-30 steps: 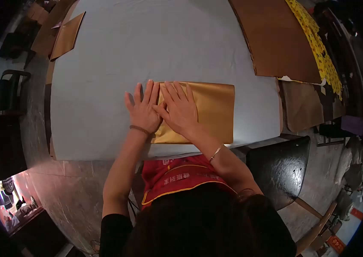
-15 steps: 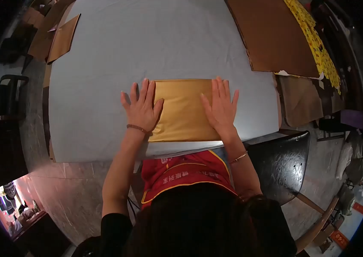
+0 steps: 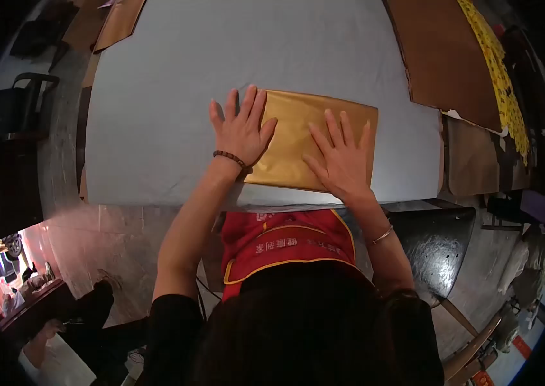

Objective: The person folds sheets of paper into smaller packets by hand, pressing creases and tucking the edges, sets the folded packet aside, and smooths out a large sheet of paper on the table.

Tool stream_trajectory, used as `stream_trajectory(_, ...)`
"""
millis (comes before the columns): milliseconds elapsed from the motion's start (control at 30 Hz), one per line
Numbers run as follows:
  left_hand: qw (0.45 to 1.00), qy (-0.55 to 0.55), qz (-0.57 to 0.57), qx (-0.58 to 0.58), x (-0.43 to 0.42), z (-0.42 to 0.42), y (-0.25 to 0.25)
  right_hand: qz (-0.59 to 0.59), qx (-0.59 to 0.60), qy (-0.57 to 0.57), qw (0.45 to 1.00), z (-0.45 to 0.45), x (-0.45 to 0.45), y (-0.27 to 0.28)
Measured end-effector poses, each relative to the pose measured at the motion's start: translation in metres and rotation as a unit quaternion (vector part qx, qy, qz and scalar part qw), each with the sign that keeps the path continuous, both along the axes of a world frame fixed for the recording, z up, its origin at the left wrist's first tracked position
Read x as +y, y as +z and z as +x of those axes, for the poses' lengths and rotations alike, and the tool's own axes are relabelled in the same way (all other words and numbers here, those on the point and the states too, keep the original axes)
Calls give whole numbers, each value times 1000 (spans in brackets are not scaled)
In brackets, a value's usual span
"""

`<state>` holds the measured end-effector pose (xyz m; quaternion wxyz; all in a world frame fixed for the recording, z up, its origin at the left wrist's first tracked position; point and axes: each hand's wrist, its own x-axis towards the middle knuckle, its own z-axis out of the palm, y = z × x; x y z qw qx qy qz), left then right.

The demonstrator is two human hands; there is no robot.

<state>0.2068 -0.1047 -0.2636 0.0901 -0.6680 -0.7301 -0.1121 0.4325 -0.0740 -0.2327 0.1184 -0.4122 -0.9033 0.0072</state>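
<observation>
A flat, rectangular gold sheet (image 3: 292,135), slightly shiny and perhaps folded, lies near the front edge of the grey-covered table (image 3: 176,103). My left hand (image 3: 240,134) rests flat over its left edge, fingers spread, with the thumb on the gold surface. On the right half of the sheet lies my right hand (image 3: 344,161), palm down with its fingers apart. Neither hand grips anything. The sheet is turned a little, its right side tilting downward, and the parts under my palms are hidden.
Brown cardboard (image 3: 446,64) covers the table's right rear, beside yellow patterned cloth (image 3: 488,58). Another cardboard piece (image 3: 118,26) sits at the far left corner. A black chair seat (image 3: 436,244) stands at the right front. At lower left, another person's hand (image 3: 44,333) is near a white sheet (image 3: 66,363).
The gold sheet has turned slightly clockwise. My right hand has moved inward from its right edge onto its surface. The camera view has shifted, and another person now shows at lower left.
</observation>
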Motion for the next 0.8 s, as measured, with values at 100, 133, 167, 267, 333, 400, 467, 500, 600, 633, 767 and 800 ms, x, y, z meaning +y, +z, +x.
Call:
stream_trajectory(100, 1000, 7, -12, 1, -1, 1, 2, -81, -31, 53, 995, 7, -7, -7)
stream_trajectory(133, 1000, 9, -11, -2, 0, 1, 2, -82, -29, 58, 995, 8, -7, -8)
stream_trajectory(167, 999, 10, -30, -2, -1, 0, 3, -80, -18, 60, 995, 9, -7, -9)
stream_trajectory(267, 998, 4, -42, -37, -1, -2, 2, -72, -14, 65, 995, 10, -7, -8)
stream_trajectory(333, 1000, -6, -15, -22, -5, 1, 5, -92, -16, 59, 994, 10, -7, -7)
stream_trajectory(400, 999, -49, 5, 7, -16, 18, 23, -93, -22, 54, 994, 8, -7, -7)
stream_trajectory(467, 991, -118, -20, -68, -38, 43, 19, -100, -31, 52, 993, 8, -8, -7)
stream_trajectory(500, 971, -187, -41, -141, -49, 49, 15, -97, -26, 52, 994, 8, -8, -6)
stream_trajectory(600, 975, -193, -62, -95, -74, 49, 13, -84, -7, 61, 995, 6, -7, -7)
stream_trajectory(633, 972, -192, -101, -86, -81, 43, 17, -75, 2, 61, 995, 6, -8, -8)
stream_trajectory(767, 965, -202, -143, -85, -114, 20, 22, -71, 0, 66, 995, 6, -8, -6)
stream_trajectory(800, 967, -197, -141, -83, -120, 18, 23, -77, 6, 65, 995, 6, -8, -5)
